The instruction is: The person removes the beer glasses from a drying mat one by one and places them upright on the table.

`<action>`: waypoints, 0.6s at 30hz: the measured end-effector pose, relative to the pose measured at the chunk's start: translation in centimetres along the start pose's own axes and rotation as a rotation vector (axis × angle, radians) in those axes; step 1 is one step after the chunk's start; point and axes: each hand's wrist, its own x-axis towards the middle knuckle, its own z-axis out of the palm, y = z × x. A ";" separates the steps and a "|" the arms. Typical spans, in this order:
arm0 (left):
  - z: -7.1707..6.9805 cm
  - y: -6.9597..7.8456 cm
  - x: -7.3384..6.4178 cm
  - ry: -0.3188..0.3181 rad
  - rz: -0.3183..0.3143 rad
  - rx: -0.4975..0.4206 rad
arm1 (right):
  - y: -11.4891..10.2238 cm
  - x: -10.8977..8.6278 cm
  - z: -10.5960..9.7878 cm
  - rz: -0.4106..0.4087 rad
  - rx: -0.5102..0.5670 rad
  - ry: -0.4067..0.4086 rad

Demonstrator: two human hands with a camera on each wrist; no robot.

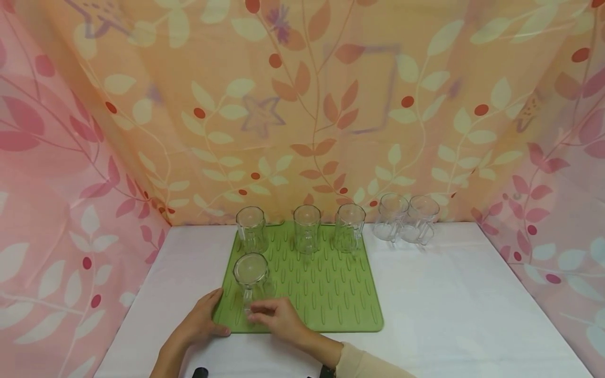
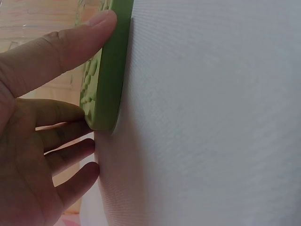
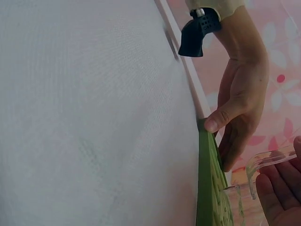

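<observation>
A clear glass mug (image 1: 252,270) stands on the front left part of a ribbed green mat (image 1: 331,310), its handle towards the front. My right hand (image 1: 283,321) pinches this handle (image 3: 270,159) between thumb and fingers. At the mat's front left corner, my left hand (image 1: 202,319) rests with its thumb (image 2: 70,49) on the front edge and its fairly straight fingers (image 2: 70,134) along the side. Behind the held mug, a row of glass mugs, left (image 1: 252,231), middle (image 1: 307,230) and right (image 1: 351,229), stands along the mat's back edge.
Two more glass mugs, one (image 1: 392,218) beside the other (image 1: 420,220), stand close together on the white table (image 1: 454,304), right of the mat's back corner. Patterned cloth (image 1: 307,105) hangs behind and on both sides. A black device (image 3: 200,30) is strapped to the left wrist.
</observation>
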 end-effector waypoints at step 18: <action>0.0 -0.1 -0.1 0.001 0.011 0.004 | 0.1 0.0 -0.5 -0.021 0.030 0.004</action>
